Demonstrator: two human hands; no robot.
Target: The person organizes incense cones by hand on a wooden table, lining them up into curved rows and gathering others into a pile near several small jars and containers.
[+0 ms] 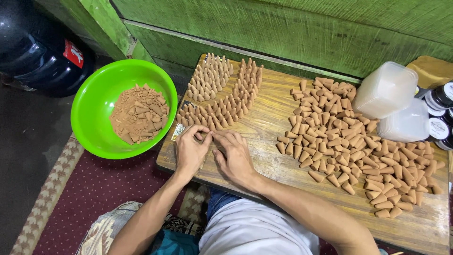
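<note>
The left hand [190, 152] and the right hand [234, 158] meet near the front-left edge of the wooden board [283, 189], at about 9 o'clock of its surface; their fingertips touch each other around something small, which I cannot tell exactly because the fingers hide it; both hands have the fingers bent and narrow, pinched together. Just beyond the fingertips, at 12 o'clock, the standing cones [222, 101] are set upright in curved rows that reach to the far edge of the board; the nearest of them are very close to the knuckles. At 3 o'clock of the hands a strip of bare wood lies open, and after it the loose cones [349, 146] lie on their sides in a wide heap up to the right edge. The front edge of the board passes under both wrists. At 10 o'clock, off the board's left edge and almost touching it, a green bowl [92, 106] holds broken brown pieces [139, 113]. At 2 o'clock clear plastic boxes [387, 89] are stacked at the far right; dark jars [441, 113] stand beside them. A green plank wall [292, 33] closes the far side; a red patterned carpet [94, 193] covers the floor below.
</note>
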